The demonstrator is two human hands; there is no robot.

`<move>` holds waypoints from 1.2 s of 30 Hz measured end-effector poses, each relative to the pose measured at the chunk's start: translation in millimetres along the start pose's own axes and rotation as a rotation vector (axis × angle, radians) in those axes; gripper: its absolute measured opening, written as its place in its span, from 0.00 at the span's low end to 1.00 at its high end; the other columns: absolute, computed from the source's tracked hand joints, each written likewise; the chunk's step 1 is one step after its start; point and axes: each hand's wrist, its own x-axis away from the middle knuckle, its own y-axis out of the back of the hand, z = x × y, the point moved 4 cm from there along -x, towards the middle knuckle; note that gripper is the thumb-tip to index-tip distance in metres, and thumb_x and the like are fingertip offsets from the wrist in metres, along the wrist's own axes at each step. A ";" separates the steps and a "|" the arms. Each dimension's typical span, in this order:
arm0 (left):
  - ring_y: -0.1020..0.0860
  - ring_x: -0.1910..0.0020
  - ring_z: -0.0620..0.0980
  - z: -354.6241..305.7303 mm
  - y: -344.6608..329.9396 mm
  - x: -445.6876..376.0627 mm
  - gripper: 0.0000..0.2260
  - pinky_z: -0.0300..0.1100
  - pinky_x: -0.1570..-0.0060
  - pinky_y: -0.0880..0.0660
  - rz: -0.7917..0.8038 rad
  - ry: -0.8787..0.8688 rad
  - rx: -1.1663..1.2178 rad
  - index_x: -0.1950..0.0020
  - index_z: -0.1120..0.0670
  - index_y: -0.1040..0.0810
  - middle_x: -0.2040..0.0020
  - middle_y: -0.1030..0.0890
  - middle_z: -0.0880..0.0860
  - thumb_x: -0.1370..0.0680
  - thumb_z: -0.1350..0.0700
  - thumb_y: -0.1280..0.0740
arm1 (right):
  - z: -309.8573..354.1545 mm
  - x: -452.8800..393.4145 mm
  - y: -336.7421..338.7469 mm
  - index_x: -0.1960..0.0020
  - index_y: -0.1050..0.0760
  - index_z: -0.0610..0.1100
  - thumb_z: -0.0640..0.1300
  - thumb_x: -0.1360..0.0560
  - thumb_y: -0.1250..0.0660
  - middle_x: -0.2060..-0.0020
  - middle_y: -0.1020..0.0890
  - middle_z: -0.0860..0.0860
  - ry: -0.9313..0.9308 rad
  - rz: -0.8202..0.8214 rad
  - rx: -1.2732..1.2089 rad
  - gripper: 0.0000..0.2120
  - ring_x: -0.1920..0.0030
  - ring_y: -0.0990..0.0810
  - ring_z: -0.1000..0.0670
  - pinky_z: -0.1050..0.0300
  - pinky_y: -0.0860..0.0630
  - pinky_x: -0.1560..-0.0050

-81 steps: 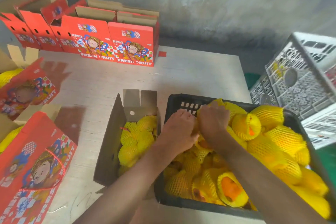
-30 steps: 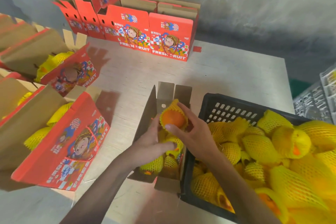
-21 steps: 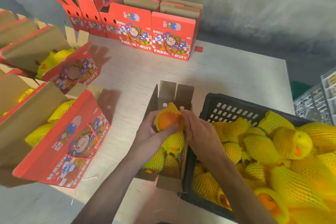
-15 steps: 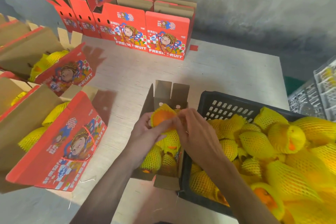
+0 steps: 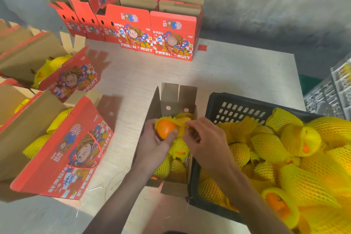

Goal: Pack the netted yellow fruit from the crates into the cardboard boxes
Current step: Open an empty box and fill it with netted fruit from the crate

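a person's two bare forearms reach up from the bottom of the frame over a pale wooden table [image 5: 237,74]. in the centre, the left hand [image 5: 153,148] cups an orange fruit [image 5: 165,129], thumb and fingers curled around it, the orange skin bare on the near side. the right hand [image 5: 205,142] pinches the yellow foam net [image 5: 181,122] that is half peeled back from that fruit, fingertips pressed together on its edge. both hands are above an open brown cardboard box [image 5: 171,97] whose flaps stand up; inside it lie more netted yellow fruit [image 5: 177,150]. just right of the box, touching it, a black plastic crate [image 5: 233,106] fills the lower right, heaped with netted fruit [image 5: 269,146], a few showing orange at the open end. at the far right edge is part of a grey crate [image 5: 326,97]. along the left of the frame, open red boxes [image 5: 62,150] printed with a cartoon child hold netted fruit. at the upper centre, against a grey wall, stands a row of red "fresh fruit" boxes [image 5: 172,38]
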 end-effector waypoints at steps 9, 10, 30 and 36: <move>0.20 0.52 0.55 2.2 -29.4 11.5 0.22 0.48 0.57 0.22 0.192 -0.271 -0.747 0.34 0.51 0.37 0.40 0.32 0.51 0.23 0.59 0.29 | -23.0 23.0 -1.6 0.48 0.18 0.51 0.54 0.18 0.34 0.56 0.22 0.61 -0.035 0.013 0.095 0.09 0.59 0.23 0.58 0.70 0.25 0.61; 0.22 0.50 0.58 4.6 -34.2 13.0 0.24 0.49 0.55 0.24 0.191 -0.288 -0.850 0.34 0.52 0.37 0.39 0.34 0.53 0.25 0.62 0.29 | -34.5 20.8 1.3 0.46 0.18 0.52 0.54 0.18 0.35 0.55 0.22 0.61 -0.090 0.007 0.102 0.09 0.57 0.23 0.59 0.71 0.27 0.60; 0.35 0.27 0.58 55.5 -70.3 8.9 0.11 0.43 0.33 0.32 0.618 -0.068 -1.065 0.36 0.52 0.21 0.25 0.36 0.56 0.18 0.59 0.36 | -105.6 38.4 -21.3 0.57 0.22 0.53 0.50 0.18 0.35 0.62 0.20 0.57 -0.345 0.240 0.099 0.09 0.62 0.22 0.57 0.58 0.24 0.62; 0.30 0.30 0.57 47.1 -65.4 2.3 0.09 0.46 0.32 0.30 0.631 -0.055 -0.855 0.46 0.48 0.17 0.36 0.26 0.55 0.21 0.59 0.33 | -114.6 51.8 -24.1 0.39 0.22 0.52 0.55 0.21 0.33 0.45 0.20 0.51 -0.379 0.599 0.376 0.13 0.44 0.21 0.47 0.51 0.21 0.48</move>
